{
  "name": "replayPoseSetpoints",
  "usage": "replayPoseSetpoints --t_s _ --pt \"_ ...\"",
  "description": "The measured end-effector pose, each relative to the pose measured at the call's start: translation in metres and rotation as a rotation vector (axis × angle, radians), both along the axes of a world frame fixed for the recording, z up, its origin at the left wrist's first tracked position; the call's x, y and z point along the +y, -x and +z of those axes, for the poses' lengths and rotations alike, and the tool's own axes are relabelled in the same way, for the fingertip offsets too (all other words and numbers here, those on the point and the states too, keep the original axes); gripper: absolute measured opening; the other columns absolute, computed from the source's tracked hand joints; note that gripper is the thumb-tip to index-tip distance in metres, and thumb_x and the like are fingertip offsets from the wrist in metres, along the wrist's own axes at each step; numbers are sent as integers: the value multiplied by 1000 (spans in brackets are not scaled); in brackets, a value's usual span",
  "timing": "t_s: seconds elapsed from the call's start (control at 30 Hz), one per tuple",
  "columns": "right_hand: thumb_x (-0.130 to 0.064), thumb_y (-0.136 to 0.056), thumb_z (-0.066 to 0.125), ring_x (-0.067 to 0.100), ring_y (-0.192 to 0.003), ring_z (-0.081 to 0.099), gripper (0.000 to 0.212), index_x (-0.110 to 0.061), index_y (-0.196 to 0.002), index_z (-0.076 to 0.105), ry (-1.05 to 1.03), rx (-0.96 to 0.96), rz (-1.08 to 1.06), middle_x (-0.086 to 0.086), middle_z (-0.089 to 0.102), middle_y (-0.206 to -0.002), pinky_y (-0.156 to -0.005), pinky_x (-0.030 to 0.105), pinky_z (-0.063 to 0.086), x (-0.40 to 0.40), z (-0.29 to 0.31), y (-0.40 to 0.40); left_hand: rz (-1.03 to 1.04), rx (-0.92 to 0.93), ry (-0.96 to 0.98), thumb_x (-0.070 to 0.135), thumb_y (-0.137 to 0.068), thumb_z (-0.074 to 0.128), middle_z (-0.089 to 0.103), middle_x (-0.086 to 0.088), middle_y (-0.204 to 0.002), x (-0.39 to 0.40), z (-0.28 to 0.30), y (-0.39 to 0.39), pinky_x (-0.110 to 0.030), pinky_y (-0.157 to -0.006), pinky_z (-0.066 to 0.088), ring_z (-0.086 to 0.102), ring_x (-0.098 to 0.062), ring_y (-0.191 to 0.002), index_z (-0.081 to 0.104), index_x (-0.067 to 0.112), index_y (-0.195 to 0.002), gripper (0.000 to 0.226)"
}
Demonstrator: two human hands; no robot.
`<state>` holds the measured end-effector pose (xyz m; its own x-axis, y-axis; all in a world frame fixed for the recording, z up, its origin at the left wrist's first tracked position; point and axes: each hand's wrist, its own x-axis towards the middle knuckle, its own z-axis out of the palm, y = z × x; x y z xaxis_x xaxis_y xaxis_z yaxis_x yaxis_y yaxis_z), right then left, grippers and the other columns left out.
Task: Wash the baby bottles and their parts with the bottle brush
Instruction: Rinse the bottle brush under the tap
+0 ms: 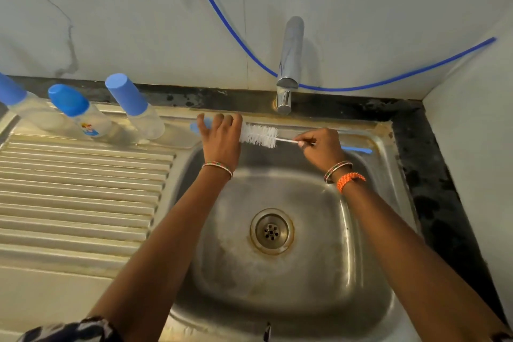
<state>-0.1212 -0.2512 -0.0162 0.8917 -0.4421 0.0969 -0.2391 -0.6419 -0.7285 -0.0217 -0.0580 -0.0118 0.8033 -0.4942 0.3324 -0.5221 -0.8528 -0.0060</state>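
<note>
Bottle brush [259, 136]: lies along the sink [369, 230] back rim; right hand [319, 147] pinches its wire stem. Left hand [220, 139] covers a blue object; grip unclear. Three capped baby bottles [138, 108]: on drainboard.

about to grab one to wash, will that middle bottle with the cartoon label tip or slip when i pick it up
The middle bottle looks clear, with nothing visible inside, so it is probably light. It stands tall and narrow with a blue cap on top, on the steel drainboard, so a sideways nudge could tip it. Smooth plastic may be slippery if wet; grip the body.
</note>
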Motion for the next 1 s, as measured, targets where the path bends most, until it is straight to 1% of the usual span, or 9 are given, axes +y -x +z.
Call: replayPoseSetpoints --t_s 0.07,0.23,0.33,0.5,0.63,0.73,0.83,0.93,1.0 --pt "-8 -84 63 27 -81 68 14 -1 -91 72 -214 -8 -71 16 72 -87 -82 39 55 0 15 -9 -82 -138 -1 -4 -56 61 62 -4 -78 4 3 -3 -50 -100 33 58 -30 -77 62 15 -95 43" --pt "-28 -95 53 35 -106 59 37 3 -113 52 -1499 66 -183 25 59 -110 -80 39 53 0 64 -42 -224 -319 4 6 -69 43 61 -3 -84 10 8 0 -43 -100 23 59 -28 -82 61 17 -92 31" --pt "-9 -94 52 33 -97 60 19 3 -108 55 -1698 8 -228 24 56 -109 -67 35 58 7 63 -54 -252 -350 1 7 -65 53 63 -4 -87 8 8 2 -43 -100 24 62 -29 -86 61 17 -92 30" --pt "-6 -91 57 20 -80 58 7 1 -90 57 -1556 19 -271 15 58 -89 -56 24 56 15 59 -62 -261 -308 21 8 -64 56 63 -4 -87 9 6 9 -43 -98 24 62 -29 -84 63 16 -93 31" --pt "-14 -90 61 25 -84 62 19 1 -102 57 -1472 77 -242 16 60 -97 -62 32 59 10 62 -52 -299 -268 27 5 -62 59 64 -4 -88 8 4 14 -43 -98 25 62 -29 -86 63 16 -93 33" --pt "-50 -88 56 24 -86 66 54 -3 -115 55 -948 393 -85 12 64 -103 -70 36 57 14 64 -23 -353 -186 26 6 -60 72 63 -3 -91 6 0 17 -44 -99 25 61 -28 -88 61 17 -94 38" --pt "-57 -90 46 16 -73 67 53 -11 -111 62 -702 598 142 6 69 -91 -66 29 55 31 65 14 -361 -136 93 7 -60 77 64 -3 -91 -1 1 22 -45 -101 28 61 -28 -90 62 17 -92 37" --pt "-37 -97 48 3 -41 43 35 -9 -114 62 -601 412 69 3 59 -67 -40 14 37 49 58 37 -285 -58 294 4 -62 78 61 -13 -115 -10 3 33 -50 -107 32 54 -34 -115 63 12 -108 49" --pt "-26 -97 51 0 -31 39 29 -8 -115 63 -524 263 -67 -2 50 -57 -34 9 27 52 54 45 -141 123 603 0 -67 74 35 -17 -146 -12 4 51 -41 -115 21 27 -35 -139 48 13 -133 72"
